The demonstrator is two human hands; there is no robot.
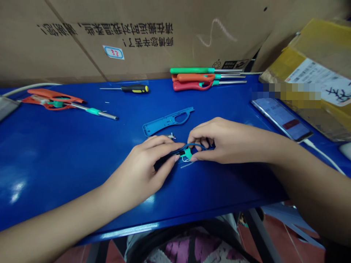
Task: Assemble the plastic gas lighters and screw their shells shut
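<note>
Blue casing [199, 145] held around the table's [68, 164] middle.
Its ends are pinched by left hand [145, 155] and right hand [212, 138], probably for steadiness around the green part [188, 153]; the other half [157, 126] is laid just farther, inside up.

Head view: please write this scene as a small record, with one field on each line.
Left hand: pinching one end of a blue casing part
Right hand: at its other end, thumb by a green piece
Beyond hands: blue half-shell, hollow side up
Far left: orange lighter, casing apart
Back: screwdriver; green, orange and red lighters
Right: phone, screen lit, cable attached
Surface: blue table
</note>
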